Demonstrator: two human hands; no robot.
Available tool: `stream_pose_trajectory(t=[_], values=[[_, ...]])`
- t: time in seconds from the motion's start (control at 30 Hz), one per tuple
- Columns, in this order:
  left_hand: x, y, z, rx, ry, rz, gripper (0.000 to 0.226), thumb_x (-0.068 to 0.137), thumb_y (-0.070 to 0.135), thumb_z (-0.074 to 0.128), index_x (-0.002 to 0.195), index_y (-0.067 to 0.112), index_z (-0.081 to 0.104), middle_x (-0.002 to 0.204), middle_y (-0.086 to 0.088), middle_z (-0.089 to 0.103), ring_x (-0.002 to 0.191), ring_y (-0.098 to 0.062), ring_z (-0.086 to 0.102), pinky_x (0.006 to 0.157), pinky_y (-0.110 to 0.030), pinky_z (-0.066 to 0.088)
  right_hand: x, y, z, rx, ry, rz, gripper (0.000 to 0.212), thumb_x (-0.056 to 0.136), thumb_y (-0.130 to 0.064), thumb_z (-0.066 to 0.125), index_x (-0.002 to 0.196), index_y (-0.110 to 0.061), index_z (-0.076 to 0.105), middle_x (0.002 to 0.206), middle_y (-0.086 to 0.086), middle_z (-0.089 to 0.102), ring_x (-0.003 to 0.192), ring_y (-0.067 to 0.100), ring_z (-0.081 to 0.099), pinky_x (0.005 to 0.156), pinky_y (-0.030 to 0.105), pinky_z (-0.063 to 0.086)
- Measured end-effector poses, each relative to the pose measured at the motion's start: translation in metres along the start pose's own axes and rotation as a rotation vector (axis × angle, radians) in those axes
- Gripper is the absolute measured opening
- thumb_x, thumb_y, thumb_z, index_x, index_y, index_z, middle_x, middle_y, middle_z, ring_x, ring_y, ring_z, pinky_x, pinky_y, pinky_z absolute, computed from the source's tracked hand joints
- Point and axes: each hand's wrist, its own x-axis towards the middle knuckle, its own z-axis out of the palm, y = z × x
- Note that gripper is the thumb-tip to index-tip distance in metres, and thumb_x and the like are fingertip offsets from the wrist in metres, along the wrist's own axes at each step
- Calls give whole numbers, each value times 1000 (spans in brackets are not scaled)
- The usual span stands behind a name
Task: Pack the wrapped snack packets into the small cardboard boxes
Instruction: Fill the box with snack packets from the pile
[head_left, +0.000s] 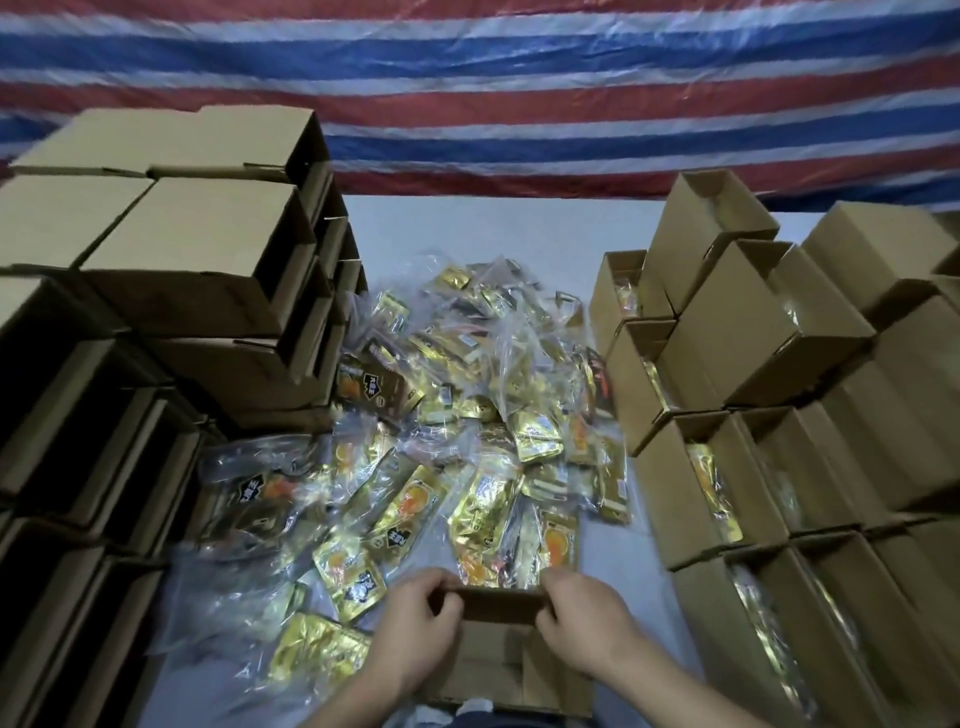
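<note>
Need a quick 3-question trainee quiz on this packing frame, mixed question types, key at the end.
1. True or false: both hands grip the same box.
2. Which stack holds boxes with packets already inside: A) the left stack, B) the right stack?
3. Fill in: the loose packets lie in a pile ____ the two stacks.

Key:
1. True. The left hand and right hand each hold the top edge of it.
2. B. Gold wrappers show in its open tops.
3. between

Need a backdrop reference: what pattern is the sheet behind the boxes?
Red, white and blue stripes on the sheet, head view.
</note>
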Motion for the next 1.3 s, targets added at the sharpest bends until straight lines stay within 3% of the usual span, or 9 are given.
stream_pose_trajectory(t=[0.13,0.5,0.6,0.7,0.83,0.9,1.0,1.17,1.3], values=[[-7,-9,10,-5,77,17,27,86,14,63,77,39,63,82,19,65,87,10,57,72,-4,40,-5,-1,14,41,65,-2,4,89,-27,44,89,-23,44,98,1,55,91,24,59,69,35,41],[-7,-21,18,11,126,49,19,87,14,62,85,32,65,84,20,63,83,4,58,73,-13,42,-2,1,8,48,79,-75,13,89,-25,48,81,-16,48,78,-2,47,75,24,54,65,37,45],[-5,-19,14,-11,69,40,16,90,17,59,84,31,64,85,17,64,82,3,59,72,-9,41,-1,4,7,64,82,-95,26,93,-40,48,84,-16,51,79,-3,49,76,21,53,67,37,46],[-2,-14,4,-70,35,-22,24,97,29,51,78,25,66,76,9,66,74,-1,60,68,-24,48,-2,5,3,98,89,-107,53,91,-65,31,95,-18,56,85,-3,55,78,17,54,70,37,48],[37,6,-12,-51,96,-68,29,99,33,47,80,18,62,68,3,60,64,-13,55,56,-29,40,2,7,-9,225,109,-65,53,97,-60,25,105,-18,57,99,0,60,91,20,58,80,39,49],[68,20,-9,78,61,-55,27,99,34,49,105,13,64,91,-4,69,80,-18,63,67,-30,48,6,9,-13,281,118,-43,42,102,-51,30,91,-20,55,91,-1,57,88,20,56,79,39,48],[111,33,10,295,-30,-105,57,95,43,55,136,4,49,125,-15,62,108,-31,61,89,-38,50,11,10,-18,354,145,6,37,104,-45,34,75,-25,46,79,-4,52,81,19,55,75,39,47],[146,39,55,513,-152,-249,94,79,66,66,143,5,33,133,-16,51,118,-34,55,92,-42,53,9,17,-23,415,181,53,33,102,-39,41,77,-21,54,76,-3,55,74,16,54,67,39,46],[152,35,79,561,-102,-279,111,74,59,76,150,2,18,148,-19,35,134,-36,41,102,-48,47,3,24,-26,456,229,55,34,101,-37,43,70,-26,48,69,-6,51,68,12,52,61,37,43]])
